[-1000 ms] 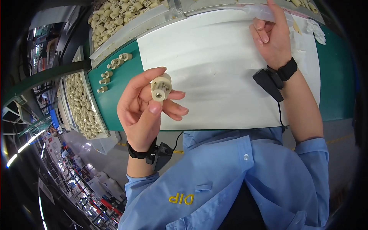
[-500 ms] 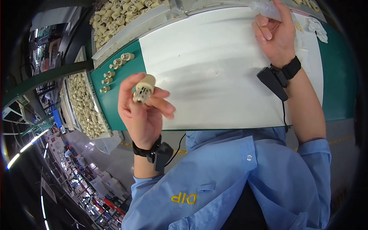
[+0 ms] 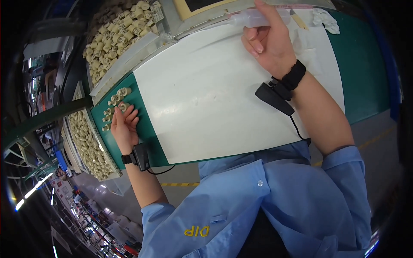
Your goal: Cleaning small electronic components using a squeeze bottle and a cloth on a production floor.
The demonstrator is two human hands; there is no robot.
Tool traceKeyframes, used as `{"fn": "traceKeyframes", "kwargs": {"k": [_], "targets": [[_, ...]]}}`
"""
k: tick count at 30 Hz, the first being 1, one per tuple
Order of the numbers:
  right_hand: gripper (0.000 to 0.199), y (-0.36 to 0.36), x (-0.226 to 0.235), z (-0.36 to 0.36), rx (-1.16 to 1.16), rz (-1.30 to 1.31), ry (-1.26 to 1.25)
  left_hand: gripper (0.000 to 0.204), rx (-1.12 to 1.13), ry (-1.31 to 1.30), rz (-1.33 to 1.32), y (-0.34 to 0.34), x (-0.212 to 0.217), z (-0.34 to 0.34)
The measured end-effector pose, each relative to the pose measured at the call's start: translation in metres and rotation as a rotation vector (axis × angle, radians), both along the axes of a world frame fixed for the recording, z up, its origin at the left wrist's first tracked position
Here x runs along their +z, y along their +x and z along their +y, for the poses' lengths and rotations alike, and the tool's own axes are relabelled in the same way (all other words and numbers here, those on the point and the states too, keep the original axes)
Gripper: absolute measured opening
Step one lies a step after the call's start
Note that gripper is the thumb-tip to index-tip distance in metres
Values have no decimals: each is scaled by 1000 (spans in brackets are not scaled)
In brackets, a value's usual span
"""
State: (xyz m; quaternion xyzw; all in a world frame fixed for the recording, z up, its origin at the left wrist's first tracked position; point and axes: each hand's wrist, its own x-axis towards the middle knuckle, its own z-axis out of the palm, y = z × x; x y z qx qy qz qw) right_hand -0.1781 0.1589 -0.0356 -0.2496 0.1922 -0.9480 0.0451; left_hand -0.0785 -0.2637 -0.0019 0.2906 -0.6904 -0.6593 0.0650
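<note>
My left hand (image 3: 125,129) is at the left, over the green mat (image 3: 148,129), its thumb and fingers closed on a beige cylindrical plastic part (image 3: 124,107). It is beside a group of similar beige parts (image 3: 115,100) set out on the mat; whether the held part touches the mat I cannot tell. At the upper right, my right hand (image 3: 274,47) is closed on a translucent squeeze bottle (image 3: 256,18) with a thin nozzle pointing left, held above the white sheet (image 3: 206,94).
A tray heaped with beige parts (image 3: 118,36) stands at the far left. Another bin of smaller pale parts (image 3: 88,142) is beside the mat's left edge. A crumpled white tissue (image 3: 325,20) and a small brush-like tool (image 3: 298,20) are at the far right.
My left hand has carried the beige part left, from over the white sheet to the group on the green mat. The right hand still holds the bottle. The whole view has shifted.
</note>
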Motion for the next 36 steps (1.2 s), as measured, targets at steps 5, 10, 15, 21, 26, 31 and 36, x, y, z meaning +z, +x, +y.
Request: {"fn": "traceKeyframes", "kwargs": {"k": [5, 10, 15, 21, 26, 31, 36], "targets": [[36, 20, 30, -4, -183, -717, 346, 40, 34, -200, 41, 5, 12, 2], [32, 9, 3, 0, -364, -194, 377, 36, -90, -481, 376, 3, 50, 36], [44, 21, 30, -3, -295, -663, 517, 33, -151, -550, 556, -36, 84, 98], [51, 21, 40, 0, -270, -742, 378, 27, -400, -325, 478, -137, 67, 140], [48, 17, 37, 1, -241, -732, 285, 24, -655, -481, 327, -207, 61, 186], [45, 15, 39, 8, -247, -725, 222, 23, -940, -834, 590, -262, 40, 231], [44, 14, 36, 11, -254, -708, 148, 41, -1180, -1371, 1065, -278, 34, 272]]}}
